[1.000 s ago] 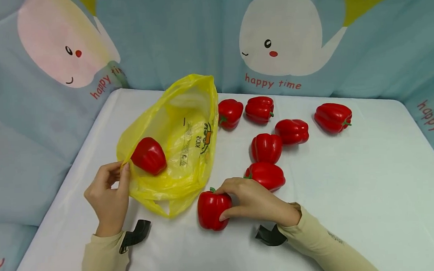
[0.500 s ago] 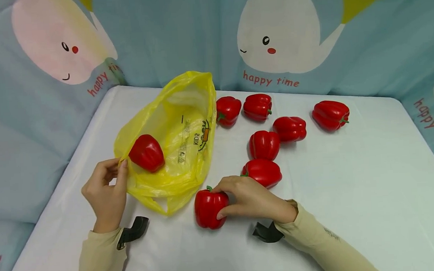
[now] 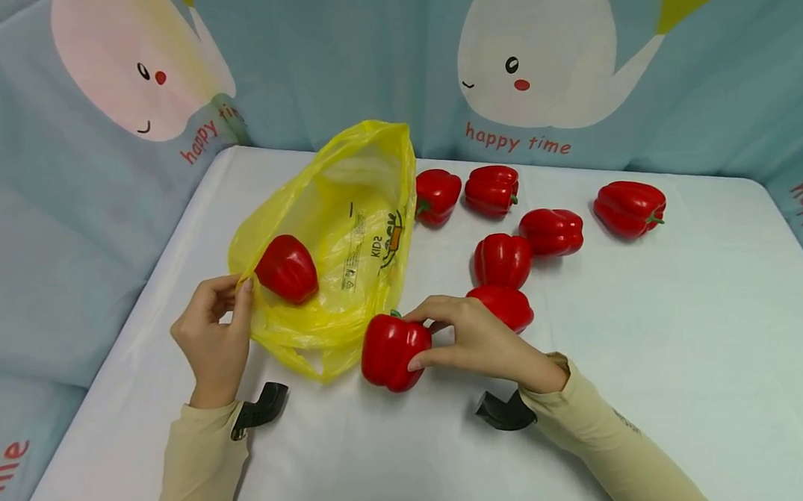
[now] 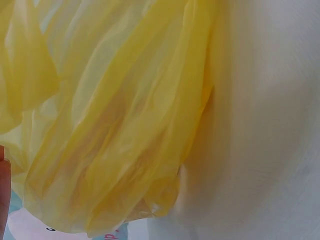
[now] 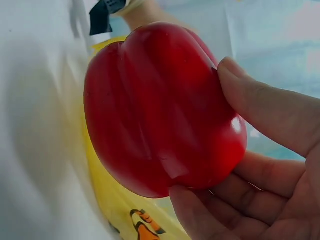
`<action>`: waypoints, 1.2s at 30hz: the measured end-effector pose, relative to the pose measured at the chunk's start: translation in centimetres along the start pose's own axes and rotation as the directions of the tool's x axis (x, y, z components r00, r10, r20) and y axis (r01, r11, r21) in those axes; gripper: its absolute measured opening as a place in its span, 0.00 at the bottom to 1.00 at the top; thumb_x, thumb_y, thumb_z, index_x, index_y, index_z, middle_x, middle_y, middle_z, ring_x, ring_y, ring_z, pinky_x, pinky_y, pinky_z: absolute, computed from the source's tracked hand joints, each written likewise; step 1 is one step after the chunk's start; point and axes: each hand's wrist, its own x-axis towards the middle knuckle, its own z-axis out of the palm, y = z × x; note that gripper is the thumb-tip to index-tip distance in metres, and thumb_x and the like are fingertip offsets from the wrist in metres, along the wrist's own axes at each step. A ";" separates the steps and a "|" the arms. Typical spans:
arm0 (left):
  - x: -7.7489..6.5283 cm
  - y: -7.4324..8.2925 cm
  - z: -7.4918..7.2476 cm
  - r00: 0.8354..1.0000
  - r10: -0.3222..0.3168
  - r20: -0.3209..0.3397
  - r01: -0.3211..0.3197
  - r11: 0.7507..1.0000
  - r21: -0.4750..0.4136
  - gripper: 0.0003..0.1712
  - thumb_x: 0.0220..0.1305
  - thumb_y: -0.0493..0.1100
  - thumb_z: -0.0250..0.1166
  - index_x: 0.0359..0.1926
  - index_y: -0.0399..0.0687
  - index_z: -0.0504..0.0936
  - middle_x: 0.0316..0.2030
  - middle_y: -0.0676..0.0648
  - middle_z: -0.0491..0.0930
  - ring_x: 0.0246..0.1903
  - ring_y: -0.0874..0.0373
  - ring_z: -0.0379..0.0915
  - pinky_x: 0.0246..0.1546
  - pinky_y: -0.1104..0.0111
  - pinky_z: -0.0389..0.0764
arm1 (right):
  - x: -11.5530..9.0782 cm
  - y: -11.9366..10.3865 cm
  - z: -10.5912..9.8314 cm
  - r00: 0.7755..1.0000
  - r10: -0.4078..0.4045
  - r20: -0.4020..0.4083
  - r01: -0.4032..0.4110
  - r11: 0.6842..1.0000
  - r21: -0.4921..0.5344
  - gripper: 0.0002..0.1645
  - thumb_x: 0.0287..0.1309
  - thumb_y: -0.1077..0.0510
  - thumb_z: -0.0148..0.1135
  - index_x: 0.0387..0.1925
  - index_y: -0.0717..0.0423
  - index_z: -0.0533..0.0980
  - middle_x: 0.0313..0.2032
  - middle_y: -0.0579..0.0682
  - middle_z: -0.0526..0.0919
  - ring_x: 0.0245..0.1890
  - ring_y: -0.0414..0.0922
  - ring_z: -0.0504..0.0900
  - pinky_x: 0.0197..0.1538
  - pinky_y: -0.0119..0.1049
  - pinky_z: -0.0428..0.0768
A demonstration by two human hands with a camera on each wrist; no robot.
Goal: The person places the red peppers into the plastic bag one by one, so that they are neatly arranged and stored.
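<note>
My left hand (image 3: 217, 333) pinches the left rim of a yellow plastic bag (image 3: 337, 313), which lies with its mouth open. Inside the bag rests one red bell pepper (image 3: 286, 270). Between thumb and fingers, my right hand (image 3: 482, 342) grips another red bell pepper (image 3: 394, 355) by its right side, at the bag's near right edge. The right wrist view shows that gripped bell pepper (image 5: 160, 115) close up, with the bag behind it. In the left wrist view the folds of the bag (image 4: 115, 125) fill most of the picture, and only a fingertip shows.
Several more red bell peppers lie right of the bag, including one partly behind my right hand (image 3: 505, 306) and one far right (image 3: 630, 209). A white-covered table (image 3: 682, 358) lies beneath. Blue printed cloth (image 3: 339, 59) hangs along its back and left.
My right hand has raised its bell pepper off the table and brought it toward the bag. The left hand keeps its pinch on the rim. The head view has shifted slightly.
</note>
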 end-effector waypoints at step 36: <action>0.0 0.2 0.4 0.999 0.015 0.034 -0.015 1.000 -0.003 0.06 0.53 0.25 0.67 0.33 0.24 0.80 0.26 0.34 0.81 0.29 0.82 0.69 0.35 0.87 0.72 | 8.0 0.5 5.1 0.941 0.271 -0.203 -0.199 0.928 0.316 0.26 0.46 0.61 0.74 0.48 0.66 0.79 0.46 0.54 0.82 0.40 0.45 0.82 0.41 0.29 0.81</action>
